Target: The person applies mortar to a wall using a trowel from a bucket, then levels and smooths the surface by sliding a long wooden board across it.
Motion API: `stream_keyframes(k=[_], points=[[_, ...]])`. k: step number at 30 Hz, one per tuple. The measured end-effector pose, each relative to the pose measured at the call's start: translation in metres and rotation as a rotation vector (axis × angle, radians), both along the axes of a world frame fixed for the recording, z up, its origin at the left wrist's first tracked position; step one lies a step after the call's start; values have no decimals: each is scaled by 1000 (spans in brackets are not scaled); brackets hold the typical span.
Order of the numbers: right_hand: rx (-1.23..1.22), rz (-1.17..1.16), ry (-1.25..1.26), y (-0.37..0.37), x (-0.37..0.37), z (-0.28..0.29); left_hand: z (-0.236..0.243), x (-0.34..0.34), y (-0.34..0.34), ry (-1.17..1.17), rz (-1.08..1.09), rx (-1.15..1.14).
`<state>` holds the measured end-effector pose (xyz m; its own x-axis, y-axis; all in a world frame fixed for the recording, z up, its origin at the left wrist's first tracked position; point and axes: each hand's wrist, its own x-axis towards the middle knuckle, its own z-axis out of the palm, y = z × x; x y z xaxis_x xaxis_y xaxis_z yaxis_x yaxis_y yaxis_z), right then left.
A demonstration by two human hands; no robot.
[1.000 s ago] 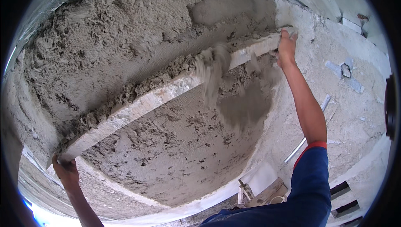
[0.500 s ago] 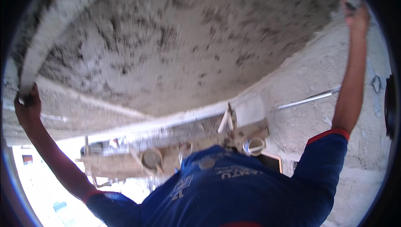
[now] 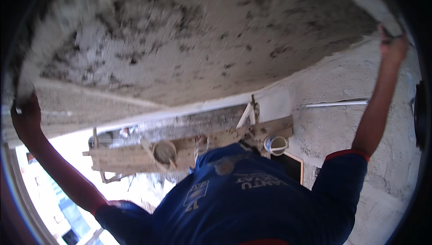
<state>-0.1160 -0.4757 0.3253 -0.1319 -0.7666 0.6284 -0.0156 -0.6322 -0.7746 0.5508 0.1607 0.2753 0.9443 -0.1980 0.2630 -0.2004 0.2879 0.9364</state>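
Both my arms are stretched up and wide apart, gripping a long straightedge [image 3: 365,2] that runs across the top of the view, its middle out of frame. My left hand [image 3: 27,118] is closed around its left end, and my right hand [image 3: 394,49] grips near the right end. Part of the bar by the left hand is smeared by motion. Grey wet mortar [image 3: 193,60] covers a broad surface between my hands, rough with dark pits. Whether the bar touches the mortar along its whole length I cannot tell.
Behind my body a wooden plank platform [image 3: 121,157] holds a round tub of mortar [image 3: 165,153] and a white bucket [image 3: 275,145]. A rough plastered wall [image 3: 333,83] rises on the right. Bright daylight and buildings show at lower left.
My right hand has moved lower and outward in the picture with the straightedge; my left hand has shifted slightly down and left. The view has tilted, so the platform appears higher.
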Motion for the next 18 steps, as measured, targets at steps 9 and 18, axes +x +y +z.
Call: stream_keyframes(k=[9, 18], points=[[302, 32, -255, 49, 26, -66, -106, -73, -44, 415, -188, -307], [311, 52, -479, 77, 13, -161, -208, -137, -54, 469, -179, -206]])
